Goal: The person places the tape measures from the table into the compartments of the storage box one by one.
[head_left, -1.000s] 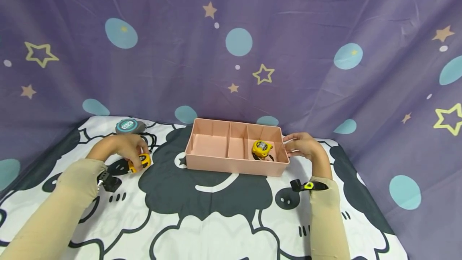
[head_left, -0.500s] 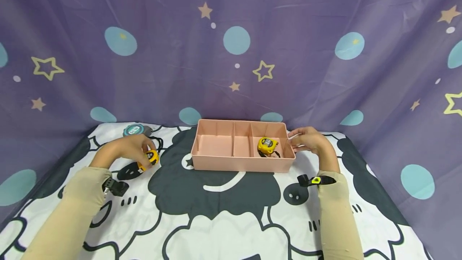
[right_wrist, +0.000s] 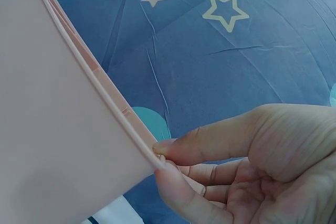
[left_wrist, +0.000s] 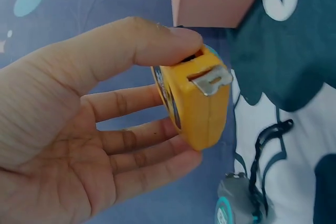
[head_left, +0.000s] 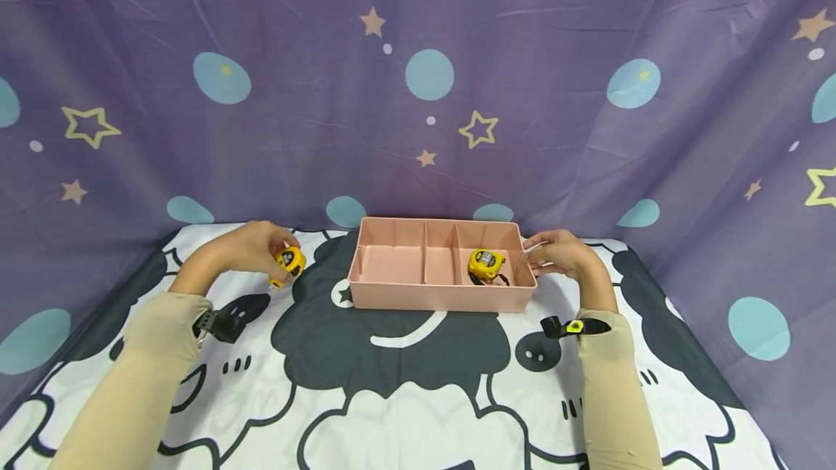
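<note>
My left hand (head_left: 247,246) pinches a yellow tape measure (left_wrist: 202,106) between thumb and fingers, left of the pink divided box (head_left: 437,298). Its metal end hook faces the left wrist camera, and it appears raised above the cloth. At the box's right end, my right hand (head_left: 560,252) grips the rim between thumb and finger, as the right wrist view shows. Another yellow tape measure (head_left: 485,264) with a dark strap lies in the right compartment. A grey and teal tape measure (left_wrist: 236,200) shows in the left wrist view; in the head view my left hand hides it.
The box has three compartments split by two dividers (head_left: 425,252). A black-and-white cartoon cloth (head_left: 392,354) covers the table. Behind it hangs a purple curtain (head_left: 313,129) with stars and dots, close to the box's back.
My left hand has lifted the yellow tape measure up and to the right, covering the grey one in the head view. My right hand stays at the box's end. The head view shifted slightly.
</note>
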Tool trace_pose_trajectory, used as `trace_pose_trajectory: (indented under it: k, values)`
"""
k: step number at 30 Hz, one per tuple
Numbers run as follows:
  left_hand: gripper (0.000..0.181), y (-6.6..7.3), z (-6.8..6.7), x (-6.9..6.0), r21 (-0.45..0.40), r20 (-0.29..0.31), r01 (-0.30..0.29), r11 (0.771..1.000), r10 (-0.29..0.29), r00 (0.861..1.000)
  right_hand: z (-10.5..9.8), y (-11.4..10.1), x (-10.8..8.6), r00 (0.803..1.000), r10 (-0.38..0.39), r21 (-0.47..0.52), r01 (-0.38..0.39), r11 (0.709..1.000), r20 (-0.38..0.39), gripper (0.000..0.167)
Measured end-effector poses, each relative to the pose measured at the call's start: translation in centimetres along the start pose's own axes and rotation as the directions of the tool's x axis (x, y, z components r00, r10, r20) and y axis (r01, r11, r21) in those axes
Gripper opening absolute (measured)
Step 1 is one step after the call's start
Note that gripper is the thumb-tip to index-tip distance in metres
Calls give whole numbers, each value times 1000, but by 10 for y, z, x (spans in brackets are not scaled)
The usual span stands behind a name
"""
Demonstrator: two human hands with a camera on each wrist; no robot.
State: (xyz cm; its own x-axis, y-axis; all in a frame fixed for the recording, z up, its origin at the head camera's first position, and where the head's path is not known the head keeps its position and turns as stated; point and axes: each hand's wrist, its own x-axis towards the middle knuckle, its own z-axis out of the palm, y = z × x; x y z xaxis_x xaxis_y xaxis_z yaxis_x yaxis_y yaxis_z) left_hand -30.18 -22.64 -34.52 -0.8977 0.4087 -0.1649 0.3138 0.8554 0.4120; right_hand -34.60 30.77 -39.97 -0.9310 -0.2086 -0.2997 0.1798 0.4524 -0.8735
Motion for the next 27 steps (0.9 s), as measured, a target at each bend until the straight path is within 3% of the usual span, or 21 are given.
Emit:
trace_pose_trajectory:
  k: [4,13,22,27]
  values:
    - [60,7,-5,4,11,-66,-10,1000,10,998,0,-1,-2,1000,1,3,-1,1000,5,48]
    - [59,29,-11,12,-70,-178,-83,994,70,982,-1,0,-3,1000,-10,18,10,1000,13,47]
    - [63,58,-19,26,-127,-222,-170,977,139,965,-1,-2,-3,1000,-20,7,20,1000,18,48]
    - [61,69,-21,37,-214,-228,-226,950,177,957,0,-2,-4,999,-26,17,25,1000,26,49]
